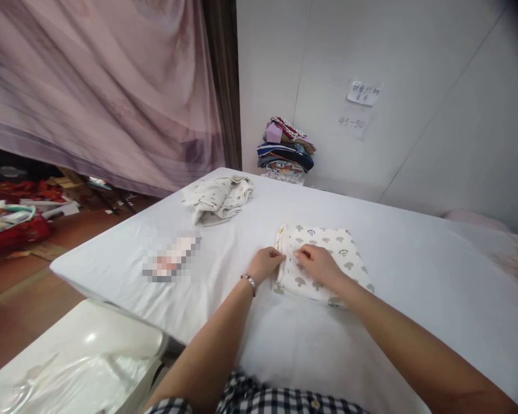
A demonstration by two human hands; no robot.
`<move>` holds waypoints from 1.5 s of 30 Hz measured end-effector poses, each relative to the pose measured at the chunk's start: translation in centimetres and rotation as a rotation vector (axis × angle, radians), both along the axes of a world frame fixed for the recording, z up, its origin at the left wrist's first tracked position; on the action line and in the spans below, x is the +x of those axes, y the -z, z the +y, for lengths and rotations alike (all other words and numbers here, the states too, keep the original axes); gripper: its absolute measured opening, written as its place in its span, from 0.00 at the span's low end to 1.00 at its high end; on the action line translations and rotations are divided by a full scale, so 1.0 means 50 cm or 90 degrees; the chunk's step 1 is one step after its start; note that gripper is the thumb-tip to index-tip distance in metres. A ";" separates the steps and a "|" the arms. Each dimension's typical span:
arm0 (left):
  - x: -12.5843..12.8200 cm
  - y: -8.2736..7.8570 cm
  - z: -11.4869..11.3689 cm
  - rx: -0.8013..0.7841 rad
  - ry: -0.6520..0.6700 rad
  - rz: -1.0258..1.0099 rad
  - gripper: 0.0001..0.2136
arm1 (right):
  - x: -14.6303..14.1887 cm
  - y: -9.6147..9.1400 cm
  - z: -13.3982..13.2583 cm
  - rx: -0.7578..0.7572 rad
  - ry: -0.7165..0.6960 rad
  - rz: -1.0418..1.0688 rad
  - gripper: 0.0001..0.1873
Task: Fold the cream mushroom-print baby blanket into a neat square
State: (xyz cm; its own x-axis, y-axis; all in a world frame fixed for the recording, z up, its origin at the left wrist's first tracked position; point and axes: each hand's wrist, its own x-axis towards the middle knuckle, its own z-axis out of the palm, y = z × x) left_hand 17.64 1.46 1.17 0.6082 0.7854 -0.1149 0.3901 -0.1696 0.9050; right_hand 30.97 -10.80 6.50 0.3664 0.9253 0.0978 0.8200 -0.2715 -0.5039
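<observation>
A white cloth (349, 261) with grey mushroom prints lies folded into a flat, layered rectangle on the white-covered table. At its left edge, where the layers stack, my left hand (266, 263) has its fingers pinched together on the fabric. My right hand (319, 265) rests over the cloth's upper face, fingers curled closed with the tips on the fabric a little right of that edge. A bracelet (250, 284) circles my left wrist. Farther back to the left, a second pale printed cloth (218, 198) lies loosely bunched.
The white table cover (397, 253) is wrinkled at the left. A blurred-out flat item (172, 257) lies there. Folded clothes (285, 149) are piled by the wall, below paper notes (362, 93). A pink curtain (125, 86) hangs behind; a plastic-covered white surface (90, 345) stands lower left.
</observation>
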 end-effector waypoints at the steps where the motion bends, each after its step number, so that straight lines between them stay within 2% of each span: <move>1: -0.002 0.001 -0.006 -0.017 0.012 -0.011 0.09 | -0.012 -0.004 0.013 -0.033 0.012 0.000 0.17; 5: -0.009 -0.007 -0.011 -0.104 0.051 -0.055 0.07 | -0.040 0.005 0.047 -0.126 0.049 -0.037 0.17; 9: -0.016 -0.024 -0.007 -0.183 0.067 -0.081 0.03 | -0.035 0.025 0.055 -0.126 0.048 -0.065 0.11; 11: -0.018 -0.028 -0.006 -0.188 0.069 -0.075 0.04 | -0.030 0.027 0.054 -0.111 0.034 -0.029 0.08; 15: -0.019 -0.035 -0.008 -0.169 0.067 -0.051 0.08 | -0.030 0.026 0.052 -0.054 0.022 0.116 0.11; 18: -0.023 -0.044 -0.011 -0.190 0.072 -0.059 0.08 | -0.037 0.039 0.056 -0.022 0.038 0.167 0.11; 22: -0.027 -0.053 -0.008 -0.227 0.069 -0.043 0.06 | -0.034 0.062 0.055 -0.018 0.009 0.223 0.09; 25: -0.028 -0.052 -0.001 -0.235 0.080 -0.024 0.06 | -0.031 0.060 0.037 -0.028 -0.032 0.248 0.13; 32: -0.037 -0.054 0.007 -0.216 0.150 -0.017 0.07 | -0.073 0.024 -0.046 0.056 -0.137 0.110 0.14; 39: -0.048 -0.061 0.010 -0.221 0.204 -0.007 0.12 | -0.093 0.057 -0.081 0.115 -0.232 -0.126 0.21; 45: -0.049 -0.056 0.009 -0.212 0.274 0.024 0.18 | -0.101 0.074 -0.081 0.102 -0.242 -0.201 0.23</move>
State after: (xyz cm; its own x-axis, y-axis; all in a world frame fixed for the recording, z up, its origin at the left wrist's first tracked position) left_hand 15.17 1.92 3.98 0.8575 0.3838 -0.3426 0.3815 -0.0276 0.9240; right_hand 25.94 -14.88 2.80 -0.0626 0.9517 0.3006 0.9644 0.1352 -0.2271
